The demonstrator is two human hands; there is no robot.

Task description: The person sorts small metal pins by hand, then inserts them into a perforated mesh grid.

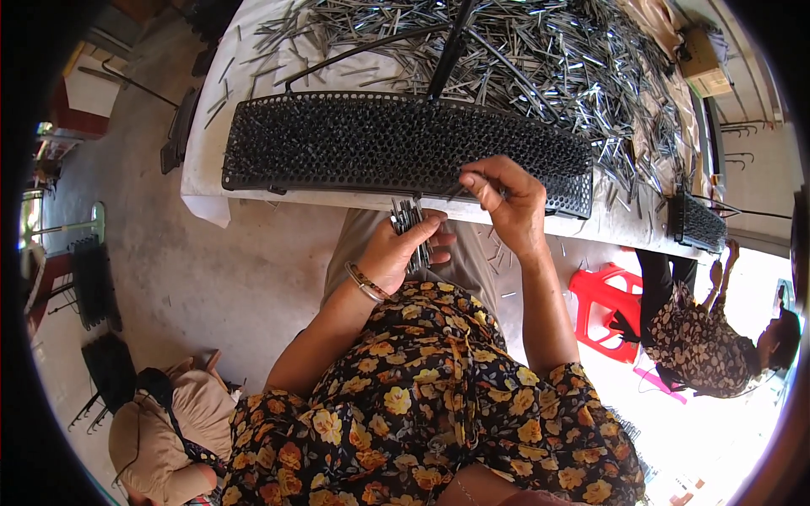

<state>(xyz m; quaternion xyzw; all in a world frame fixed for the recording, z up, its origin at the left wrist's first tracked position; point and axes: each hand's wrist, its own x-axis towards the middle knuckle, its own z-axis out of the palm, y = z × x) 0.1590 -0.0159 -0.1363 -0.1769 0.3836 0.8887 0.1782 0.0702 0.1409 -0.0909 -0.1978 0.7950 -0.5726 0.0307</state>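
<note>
A bundle of thin dark metal strips (408, 221) stands in my left hand (398, 246), fingers and thumb wrapped round it just below the table's front edge. My right hand (512, 202) is closed in a pinch at the near edge of a long black perforated rack (337, 187). A short dark strip (456, 191) seems to stick out from its fingertips, partly hidden by them. Many dark pieces stand close together in the rack's holes. Black rods rise from the rack toward the far side.
A big heap of loose metal strips (540, 63) covers the white-covered table (207, 156) behind the rack. To the right are a red plastic stool (601, 308), another person (700, 341) and a smaller black rack (699, 223). Another person (173, 430) is at lower left.
</note>
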